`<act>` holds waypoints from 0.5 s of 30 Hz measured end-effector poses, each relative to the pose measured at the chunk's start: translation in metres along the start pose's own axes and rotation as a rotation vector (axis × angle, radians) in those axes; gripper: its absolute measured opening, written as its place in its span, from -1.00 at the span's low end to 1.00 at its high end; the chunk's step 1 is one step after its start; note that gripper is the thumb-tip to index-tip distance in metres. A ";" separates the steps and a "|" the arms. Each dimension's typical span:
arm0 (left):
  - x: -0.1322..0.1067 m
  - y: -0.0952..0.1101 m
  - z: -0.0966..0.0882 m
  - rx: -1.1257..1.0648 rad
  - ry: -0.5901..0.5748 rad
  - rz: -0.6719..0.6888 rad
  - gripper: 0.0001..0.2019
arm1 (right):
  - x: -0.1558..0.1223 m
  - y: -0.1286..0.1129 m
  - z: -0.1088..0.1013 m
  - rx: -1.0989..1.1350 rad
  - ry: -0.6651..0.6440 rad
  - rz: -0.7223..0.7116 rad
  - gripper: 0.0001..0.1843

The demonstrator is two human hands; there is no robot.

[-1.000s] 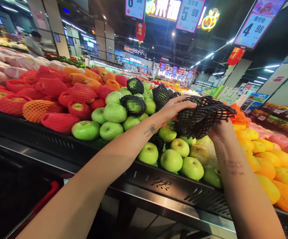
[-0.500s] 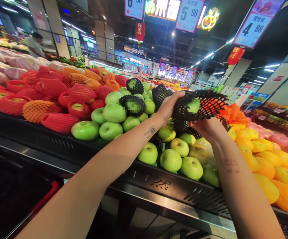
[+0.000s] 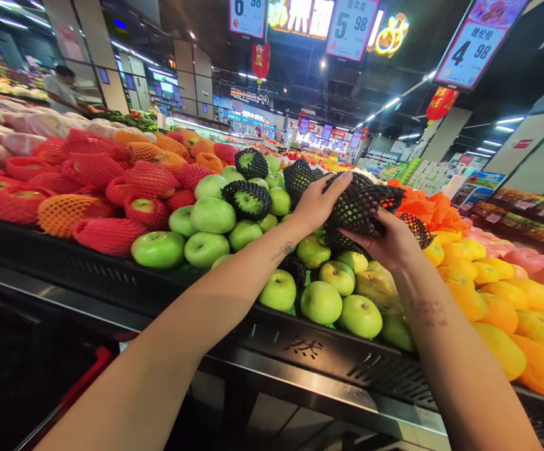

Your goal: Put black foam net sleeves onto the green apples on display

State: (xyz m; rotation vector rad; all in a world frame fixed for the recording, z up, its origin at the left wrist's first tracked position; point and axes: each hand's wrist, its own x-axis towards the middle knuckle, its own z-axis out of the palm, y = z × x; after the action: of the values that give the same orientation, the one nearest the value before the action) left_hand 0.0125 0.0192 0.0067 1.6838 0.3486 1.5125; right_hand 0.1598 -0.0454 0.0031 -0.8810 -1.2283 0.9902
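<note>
Above the pile of green apples [image 3: 321, 302], both my hands hold a black foam fruit net [image 3: 357, 205]. My left hand [image 3: 318, 203] grips its left side, thumb over the top. My right hand [image 3: 393, 243] closes on the right end, thumb on the near side and fingers beneath. Mesh covers whatever is inside; the green apple seen there earlier is hidden now. Behind the left hand rests another black foam net [image 3: 300, 176]. To the left, two apples in black nets, one of them a netted apple [image 3: 247, 199], lie on the pile.
Apples in red foam nets [image 3: 98, 172] fill the left of the black display crate [image 3: 281, 341]. Oranges [image 3: 502, 322] and orange nets [image 3: 434, 212] lie on the right. A red-edged black basket [image 3: 84, 376] is at lower left. Price signs [image 3: 351, 26] hang overhead. A person [image 3: 61, 88] stands far left.
The black net's loose right end has been drawn in and folded over, hiding the green apple. My right hand has moved up and left, its thumb now on the mesh. The view shifted slightly.
</note>
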 end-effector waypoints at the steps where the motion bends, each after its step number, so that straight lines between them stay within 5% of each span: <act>1: -0.002 0.001 -0.001 0.077 -0.008 0.045 -0.62 | 0.002 0.004 0.000 -0.012 -0.007 -0.022 -0.63; 6: -0.008 0.010 -0.006 0.381 0.043 0.214 -0.67 | 0.007 0.016 0.003 -0.036 -0.016 -0.178 -0.62; 15: 0.009 -0.002 -0.011 -0.028 0.226 -0.024 -0.52 | -0.004 0.003 0.017 0.021 0.052 -0.084 -0.43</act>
State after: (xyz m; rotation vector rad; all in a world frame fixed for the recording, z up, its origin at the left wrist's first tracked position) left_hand 0.0057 0.0311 0.0111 1.4853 0.4623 1.6863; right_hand 0.1426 -0.0480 0.0011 -0.8273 -1.1998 0.9060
